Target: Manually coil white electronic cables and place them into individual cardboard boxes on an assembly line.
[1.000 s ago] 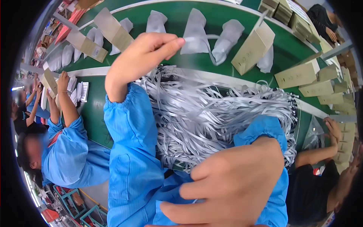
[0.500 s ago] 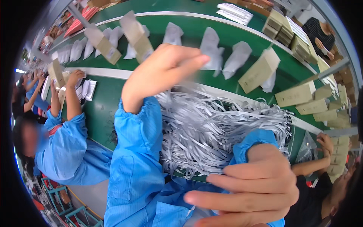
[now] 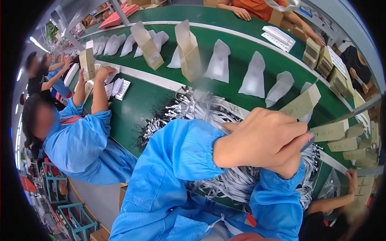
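My left hand is closed, its fingers curled together toward the right. What lies in them, if anything, is hidden; a small greyish bit shows at the fingertips. Behind and below it is my right hand, mostly covered, with its fingers out of sight. Both hands are above a big heap of grey-white lanyards with black cord ends. Just beyond the hands a tan open carton leans on the green conveyor belt.
White pouches and open tan cartons stand along the belt. A pale rail divides it from the green table. More cartons sit at right. A co-worker in blue handles a carton at left; others work around the belt.
My left hand has moved right and down, over my right hand. My right hand has drawn back from close to the camera toward the lanyards. The view has turned a little left.
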`<state>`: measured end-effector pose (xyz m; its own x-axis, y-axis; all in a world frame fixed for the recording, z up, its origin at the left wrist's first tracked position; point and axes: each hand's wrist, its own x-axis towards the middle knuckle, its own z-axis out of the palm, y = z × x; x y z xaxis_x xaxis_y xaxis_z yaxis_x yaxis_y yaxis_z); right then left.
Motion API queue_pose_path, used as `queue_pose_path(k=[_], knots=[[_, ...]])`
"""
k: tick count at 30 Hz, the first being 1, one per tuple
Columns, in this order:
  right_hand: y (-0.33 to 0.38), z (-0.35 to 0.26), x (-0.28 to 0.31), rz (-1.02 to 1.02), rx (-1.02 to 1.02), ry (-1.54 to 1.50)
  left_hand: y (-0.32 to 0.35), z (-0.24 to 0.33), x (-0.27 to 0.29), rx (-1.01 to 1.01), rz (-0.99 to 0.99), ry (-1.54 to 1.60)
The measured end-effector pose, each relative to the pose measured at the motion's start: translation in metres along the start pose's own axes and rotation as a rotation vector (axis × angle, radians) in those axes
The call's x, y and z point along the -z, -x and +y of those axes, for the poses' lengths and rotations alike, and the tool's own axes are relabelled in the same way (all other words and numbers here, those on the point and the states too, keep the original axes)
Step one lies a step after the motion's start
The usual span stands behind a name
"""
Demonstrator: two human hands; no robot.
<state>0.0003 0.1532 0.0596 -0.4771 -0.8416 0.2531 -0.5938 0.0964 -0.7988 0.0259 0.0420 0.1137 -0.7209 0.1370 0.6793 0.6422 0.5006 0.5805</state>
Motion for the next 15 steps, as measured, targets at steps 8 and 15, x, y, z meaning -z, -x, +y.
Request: queue_pose_path(k=[8, 15], knots=[[-0.012, -0.045, 0.021, -0.084, 0.093, 0.284, -0.004, -0.005, 0.012, -0.020, 0.064, 0.176], [-0.013, -0.072, 0.041, -0.176, 0.049, 0.452, -0.010, -0.026, 0.029, 0.115, -0.281, 0.470]])
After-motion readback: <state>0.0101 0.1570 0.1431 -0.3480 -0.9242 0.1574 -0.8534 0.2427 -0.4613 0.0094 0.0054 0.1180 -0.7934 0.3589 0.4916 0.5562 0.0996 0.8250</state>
